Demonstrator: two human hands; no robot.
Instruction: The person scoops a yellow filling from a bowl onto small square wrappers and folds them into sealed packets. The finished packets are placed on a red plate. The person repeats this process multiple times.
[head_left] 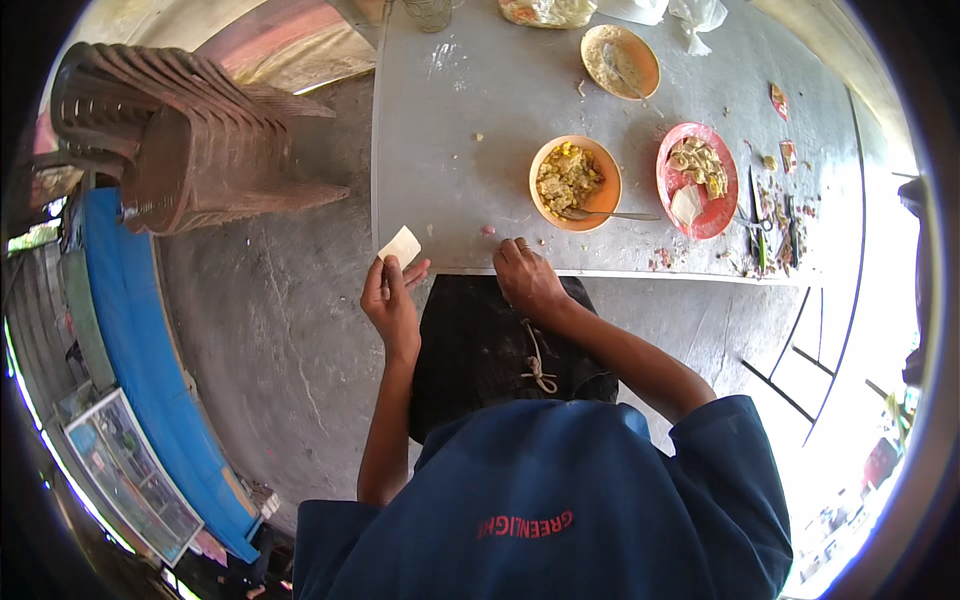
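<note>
Left hand [392,300]: partly closed; a pale square sheet [402,246] is pinched at the fingertips, other fingers extended.
Sheet's place: held up at the table's [450,190] near left corner.
Right hand [527,276]: fingers curled down at the near edge; whether anything is gripped cannot be told.
Open room: left between the left edge and the orange bowl [538,205] of filling.
Right side: occupied by a red plate [714,218] and scissors [762,222].
</note>
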